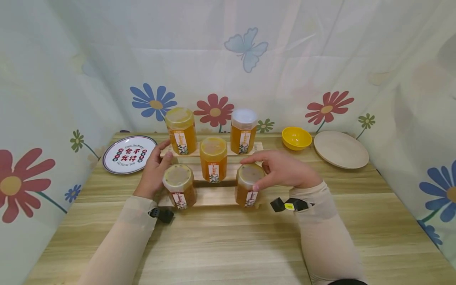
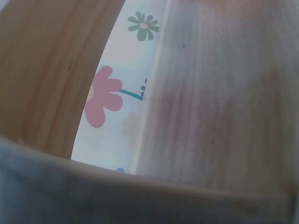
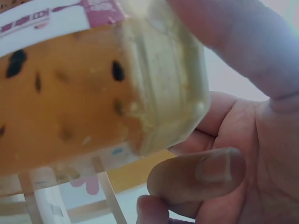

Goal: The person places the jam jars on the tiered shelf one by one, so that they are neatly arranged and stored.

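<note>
A three-step wooden stand holds several honey-like jars with hexagonal sides and labels. My right hand grips the front right jar by its lid, thumb on the near side and forefinger across the far side. In the right wrist view, dark bits show inside that jar's amber contents. My left hand holds the stand's left end, thumb in front by the upper step. Near it are the front left jar and the back left jar. The left wrist view shows the stand's planks close up.
A middle jar and a white-lidded back right jar also sit on the stand. Left is a plate with red characters; right are a yellow bowl and beige plate. A flowered curtain hangs behind the table.
</note>
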### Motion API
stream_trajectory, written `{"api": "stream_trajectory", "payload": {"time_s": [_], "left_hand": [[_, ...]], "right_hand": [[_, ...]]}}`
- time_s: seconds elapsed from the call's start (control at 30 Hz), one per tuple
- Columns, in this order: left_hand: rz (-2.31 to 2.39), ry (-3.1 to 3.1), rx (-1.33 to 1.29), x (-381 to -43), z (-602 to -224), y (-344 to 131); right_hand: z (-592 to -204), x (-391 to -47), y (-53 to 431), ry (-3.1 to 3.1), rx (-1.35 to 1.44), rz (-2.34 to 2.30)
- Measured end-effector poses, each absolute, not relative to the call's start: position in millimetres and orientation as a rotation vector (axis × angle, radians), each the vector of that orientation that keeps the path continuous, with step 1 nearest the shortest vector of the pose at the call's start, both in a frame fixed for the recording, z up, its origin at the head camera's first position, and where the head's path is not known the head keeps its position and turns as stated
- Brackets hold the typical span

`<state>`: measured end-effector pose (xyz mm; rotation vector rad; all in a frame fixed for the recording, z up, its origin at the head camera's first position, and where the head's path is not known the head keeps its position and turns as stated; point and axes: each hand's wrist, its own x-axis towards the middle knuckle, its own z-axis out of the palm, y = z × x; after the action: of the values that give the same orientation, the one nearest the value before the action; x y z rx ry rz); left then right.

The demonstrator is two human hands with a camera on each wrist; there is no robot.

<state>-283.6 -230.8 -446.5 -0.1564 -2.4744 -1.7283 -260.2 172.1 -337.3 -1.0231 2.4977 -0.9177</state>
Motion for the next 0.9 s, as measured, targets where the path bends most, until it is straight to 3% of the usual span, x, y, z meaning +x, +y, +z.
{"api": "stream_trajectory", "payload": {"time_s": [0.9], "left_hand": [[-1.707, -2.476, -0.173, -285.5, -449.8, -232.1]], "right_hand": [[-337.5, -259.0, 159.8, 2.460, -1.025, -1.001]]}}
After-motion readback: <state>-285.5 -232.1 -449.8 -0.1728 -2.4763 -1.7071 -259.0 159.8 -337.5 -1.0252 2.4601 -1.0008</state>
